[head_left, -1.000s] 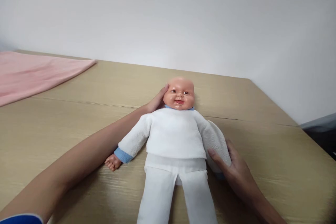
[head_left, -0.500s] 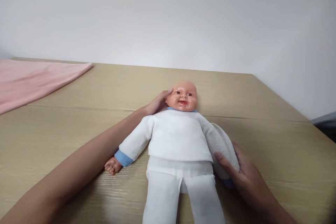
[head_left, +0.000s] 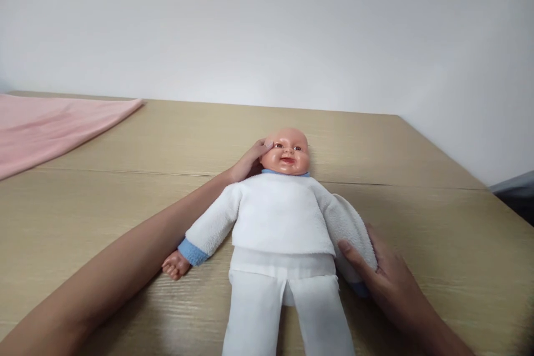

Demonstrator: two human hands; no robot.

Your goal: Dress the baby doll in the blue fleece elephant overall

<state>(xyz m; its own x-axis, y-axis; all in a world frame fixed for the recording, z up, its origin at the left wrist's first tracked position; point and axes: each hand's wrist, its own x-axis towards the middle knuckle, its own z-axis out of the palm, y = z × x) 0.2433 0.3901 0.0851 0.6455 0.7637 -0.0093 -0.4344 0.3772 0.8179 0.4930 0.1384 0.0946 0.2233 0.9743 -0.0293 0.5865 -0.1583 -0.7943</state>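
A baby doll [head_left: 280, 217] in a white fleece top and white trousers lies on its back on the wooden table [head_left: 104, 200], head away from me. My left hand [head_left: 249, 162] cups the side of the doll's head, fingers curled against its temple. My right hand [head_left: 386, 281] is wrapped round the doll's far sleeve [head_left: 348, 228], thumb on top. The doll's other arm, with a blue cuff [head_left: 192, 252], lies stretched out beside my left forearm.
A pink cloth [head_left: 45, 125] lies spread at the table's far left corner. A white wall stands right behind the table. The table's right edge runs diagonally at the right, with something dark grey [head_left: 515, 192] beyond it.
Both hands have kept their hold. The doll has shifted only slightly, and my left fingers have curled a little further onto its temple. The view has tilted a bit.
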